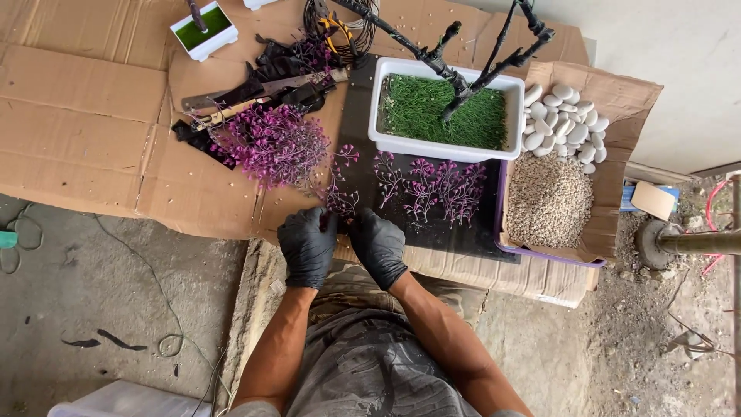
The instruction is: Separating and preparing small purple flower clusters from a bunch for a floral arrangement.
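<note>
Below, 2 hands in matte black gloves are brought together at the near edge of a flat black mat. The left hand and the right hand are both curled narrow, fingertips meeting on a small purple plastic sprig pinched between them at the mat's edge. Beyond it, 4 or so feathery purple sprigs are laid in a row on the mat, apart from one another. A bushy heap of purple foliage is seen to the left on flattened, creased cardboard, beside a long blade with a pale handle. Behind the row, a white rectangular planter is filled with fine green grass-like turf, from which a dark, wrapped, forked trunk rises. To the right, an open cardboard box is shared by smooth white oval pebbles and coarse beige gravel. A second small white planter is set at the far left.
</note>
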